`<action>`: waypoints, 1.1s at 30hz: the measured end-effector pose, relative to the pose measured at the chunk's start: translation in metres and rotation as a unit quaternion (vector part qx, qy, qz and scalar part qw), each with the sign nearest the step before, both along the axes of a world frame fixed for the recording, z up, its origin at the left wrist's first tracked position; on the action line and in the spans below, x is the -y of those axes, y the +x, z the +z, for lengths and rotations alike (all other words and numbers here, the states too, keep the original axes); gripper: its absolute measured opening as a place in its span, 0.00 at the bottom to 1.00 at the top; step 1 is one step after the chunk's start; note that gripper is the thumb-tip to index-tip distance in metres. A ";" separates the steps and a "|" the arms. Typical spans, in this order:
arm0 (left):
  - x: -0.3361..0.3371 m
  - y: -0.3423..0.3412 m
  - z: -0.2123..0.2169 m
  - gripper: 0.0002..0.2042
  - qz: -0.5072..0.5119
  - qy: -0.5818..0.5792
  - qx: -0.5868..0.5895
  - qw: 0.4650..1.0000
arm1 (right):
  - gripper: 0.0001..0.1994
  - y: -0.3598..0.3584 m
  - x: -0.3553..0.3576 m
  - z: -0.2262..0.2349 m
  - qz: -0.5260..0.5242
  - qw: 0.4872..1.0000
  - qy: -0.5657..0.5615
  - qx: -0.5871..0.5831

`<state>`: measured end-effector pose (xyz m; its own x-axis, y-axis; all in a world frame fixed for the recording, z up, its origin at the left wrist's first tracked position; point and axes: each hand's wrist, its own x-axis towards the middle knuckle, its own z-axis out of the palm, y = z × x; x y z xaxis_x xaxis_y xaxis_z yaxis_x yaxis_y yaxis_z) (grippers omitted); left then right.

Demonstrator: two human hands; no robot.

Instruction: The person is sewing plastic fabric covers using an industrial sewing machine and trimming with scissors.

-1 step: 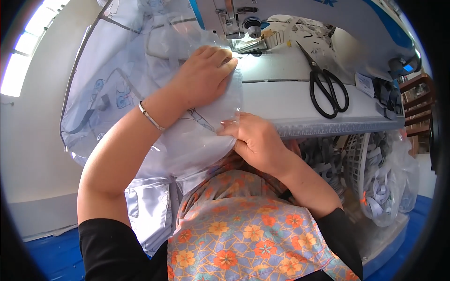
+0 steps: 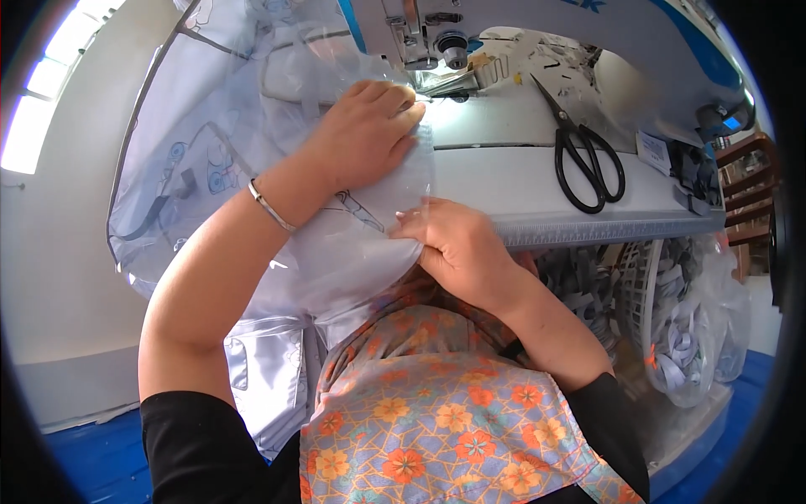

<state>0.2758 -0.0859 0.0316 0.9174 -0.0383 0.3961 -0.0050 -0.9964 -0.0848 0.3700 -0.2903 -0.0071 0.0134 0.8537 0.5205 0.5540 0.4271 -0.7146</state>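
A large pale grey sheet with a clear plastic layer [image 2: 243, 126] is spread over the white sewing machine table [image 2: 520, 181] and hangs off its front edge. My left hand [image 2: 365, 134] lies palm down on the sheet, fingertips close to the machine's presser foot [image 2: 453, 55], and holds the sheet down. A silver bangle [image 2: 270, 206] circles that wrist. My right hand [image 2: 457, 248] pinches the sheet's near edge at the table's front, thumb and fingers closed on the material.
Black scissors [image 2: 588, 160] lie on the table to the right of my hands. The sewing machine head [image 2: 537, 17] arches over the back. A basket and a bag of white strips [image 2: 680, 328] stand below on the right. My lap shows flowered cloth [image 2: 445, 420].
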 end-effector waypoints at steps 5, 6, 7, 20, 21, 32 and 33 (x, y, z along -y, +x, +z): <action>-0.008 0.008 0.007 0.17 -0.006 -0.008 -0.017 1.000 | 0.10 0.017 -0.015 0.014 0.007 0.998 -0.062 -0.016; -0.005 0.009 0.011 0.17 0.017 -0.032 -0.049 0.998 | 0.10 0.020 -0.016 0.015 0.013 0.994 -0.102 -0.032; -0.001 0.008 0.014 0.18 0.040 -0.056 -0.081 0.994 | 0.10 0.022 -0.016 0.014 0.014 0.994 -0.102 -0.033; 0.035 -0.010 0.008 0.24 0.080 -0.086 -0.079 0.990 | 0.20 0.008 0.000 -0.010 -0.089 0.991 0.033 0.099; 0.031 -0.009 0.009 0.24 0.080 -0.085 -0.078 0.990 | 0.20 0.011 -0.003 -0.005 -0.079 0.993 0.003 0.087; 0.028 -0.002 0.039 0.21 0.091 -0.215 -0.214 0.949 | 0.28 -0.060 0.007 -0.039 -0.097 0.948 0.069 0.295; 0.034 -0.001 0.041 0.21 0.093 -0.214 -0.213 0.949 | 0.28 -0.066 0.005 -0.039 -0.072 0.953 0.087 0.282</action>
